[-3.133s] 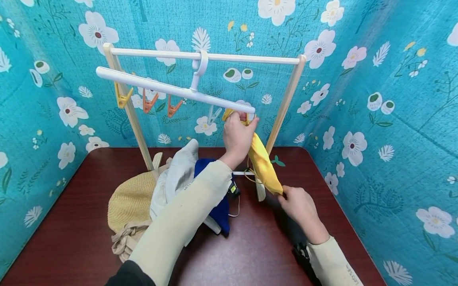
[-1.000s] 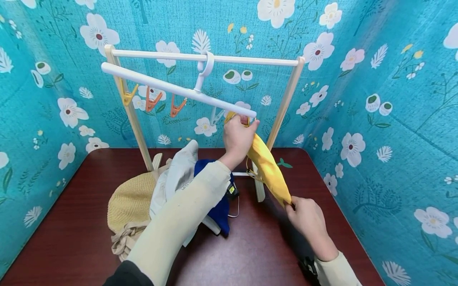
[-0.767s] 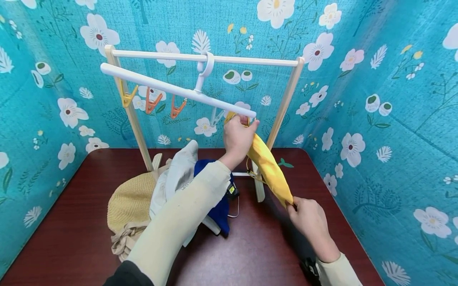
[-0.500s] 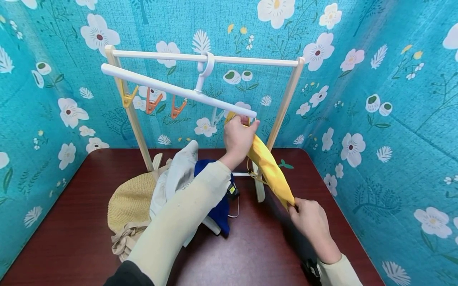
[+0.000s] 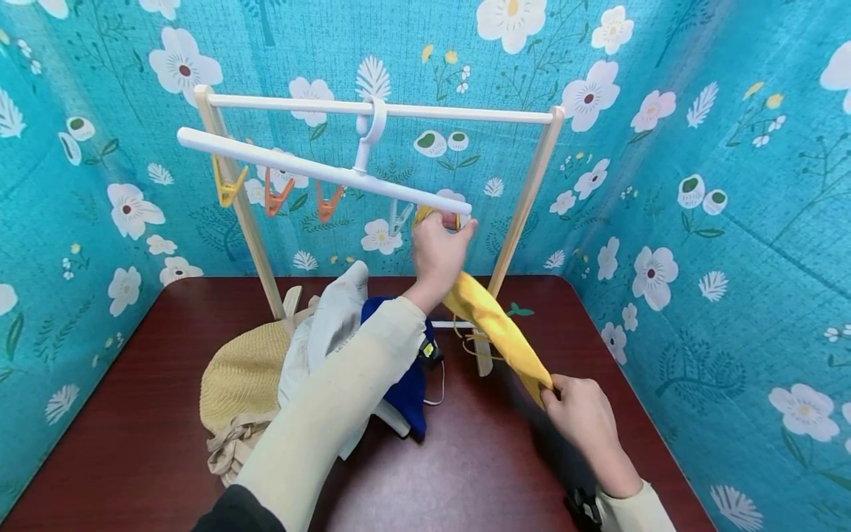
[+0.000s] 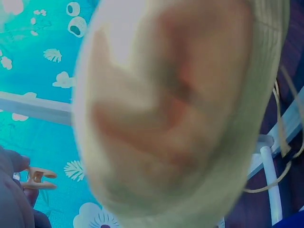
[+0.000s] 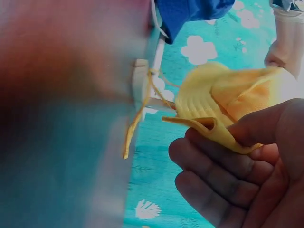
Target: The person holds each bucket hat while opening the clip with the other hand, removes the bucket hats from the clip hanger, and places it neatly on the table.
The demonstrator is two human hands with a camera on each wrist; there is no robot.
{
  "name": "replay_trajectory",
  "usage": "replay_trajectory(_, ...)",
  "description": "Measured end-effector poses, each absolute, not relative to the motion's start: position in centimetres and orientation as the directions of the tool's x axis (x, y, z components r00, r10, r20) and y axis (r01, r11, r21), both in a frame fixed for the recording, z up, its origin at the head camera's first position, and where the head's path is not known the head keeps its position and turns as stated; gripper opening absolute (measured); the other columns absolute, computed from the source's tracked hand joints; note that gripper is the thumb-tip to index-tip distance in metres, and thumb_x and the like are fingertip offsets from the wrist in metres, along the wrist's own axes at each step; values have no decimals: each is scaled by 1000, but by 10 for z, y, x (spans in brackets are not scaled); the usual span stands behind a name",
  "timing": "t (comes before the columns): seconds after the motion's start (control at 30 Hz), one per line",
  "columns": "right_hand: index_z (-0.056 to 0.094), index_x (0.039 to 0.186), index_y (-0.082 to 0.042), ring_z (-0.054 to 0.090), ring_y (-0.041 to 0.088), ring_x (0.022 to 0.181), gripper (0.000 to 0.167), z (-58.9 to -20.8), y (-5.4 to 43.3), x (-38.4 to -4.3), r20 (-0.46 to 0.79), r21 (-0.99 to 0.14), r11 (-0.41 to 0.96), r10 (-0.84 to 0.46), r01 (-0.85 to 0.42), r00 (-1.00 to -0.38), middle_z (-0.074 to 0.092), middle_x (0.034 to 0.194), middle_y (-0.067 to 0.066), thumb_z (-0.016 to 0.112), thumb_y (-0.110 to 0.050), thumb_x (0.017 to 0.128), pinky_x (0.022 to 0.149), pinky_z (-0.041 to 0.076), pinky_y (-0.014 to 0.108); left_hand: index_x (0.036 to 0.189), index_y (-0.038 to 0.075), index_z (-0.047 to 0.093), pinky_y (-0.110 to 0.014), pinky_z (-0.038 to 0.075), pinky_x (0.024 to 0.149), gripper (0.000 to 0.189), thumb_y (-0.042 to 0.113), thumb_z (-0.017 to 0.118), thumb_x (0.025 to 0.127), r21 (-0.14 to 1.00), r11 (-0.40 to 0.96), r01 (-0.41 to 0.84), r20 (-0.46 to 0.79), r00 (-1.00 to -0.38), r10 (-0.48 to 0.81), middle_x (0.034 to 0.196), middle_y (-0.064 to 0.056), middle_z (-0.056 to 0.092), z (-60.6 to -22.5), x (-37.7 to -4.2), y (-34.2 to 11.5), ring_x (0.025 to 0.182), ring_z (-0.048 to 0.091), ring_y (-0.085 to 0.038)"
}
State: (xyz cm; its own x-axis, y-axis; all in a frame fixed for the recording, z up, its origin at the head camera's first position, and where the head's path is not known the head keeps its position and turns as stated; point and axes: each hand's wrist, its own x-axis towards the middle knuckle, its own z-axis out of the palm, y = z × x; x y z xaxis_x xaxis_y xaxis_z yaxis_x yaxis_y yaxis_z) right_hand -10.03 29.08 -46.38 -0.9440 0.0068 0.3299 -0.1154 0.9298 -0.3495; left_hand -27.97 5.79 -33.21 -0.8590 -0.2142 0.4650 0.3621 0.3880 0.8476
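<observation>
In the head view, my left hand (image 5: 439, 251) pinches a yellow clothespin (image 5: 422, 214) near the lower right end of a white hanger (image 5: 326, 171). The left wrist view shows this clothespin (image 6: 42, 178) between thumb and fingers. My right hand (image 5: 585, 417) pinches the brim of a yellow hat (image 5: 501, 329). The right wrist view shows the hat's stitched brim (image 7: 202, 97) between thumb and fingers, with its cord (image 7: 135, 123) dangling. The hat's upper end lies below the left hand, partly behind the wrist. A large blurred pale shape (image 6: 166, 142) fills the left wrist view.
The hanger hooks over a wooden rack's top bar (image 5: 465, 113), tilted down to the right. Yellow (image 5: 227, 188), orange (image 5: 275, 196) and pale blue (image 5: 399, 216) clothespins hang from it. A straw hat (image 5: 242, 369), grey cloth (image 5: 332, 318) and blue hat (image 5: 408, 399) lie on the table (image 5: 452, 480).
The yellow hat's upper end has dropped away from my left hand, and my right hand has moved down and right with it. The hanger has shifted slightly left and tilts less.
</observation>
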Motion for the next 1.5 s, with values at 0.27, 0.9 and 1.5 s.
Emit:
replay_trajectory(0.27,70,73,-12,43,14,46,14,-458,293,-104,231,-429,901,41,-64,-972,52,52,-4,74,-10,87,42,35,28,87,16,59,-27,36,46,36,48,75,92,826,410,388,493,-850,-189,81,6,64,-331,-281,55,57,52,-12)
replay_trajectory(0.9,76,84,-7,47,16,46,13,-452,291,-109,154,-499,867,98,9,-983,57,53,-3,71,-17,91,44,40,30,88,15,61,-29,37,45,34,45,77,91,811,459,363,494,-845,-204,75,3,65,-331,-277,57,55,51,-15)
replay_trajectory(1.5,74,80,-9,47,16,47,15,-452,284,-114,130,-503,863,119,38,-984,54,51,-2,70,-17,91,44,38,30,103,16,64,-27,44,55,36,48,75,92,776,481,409,543,-820,-180,94,5,68,-333,-269,59,70,57,-11)
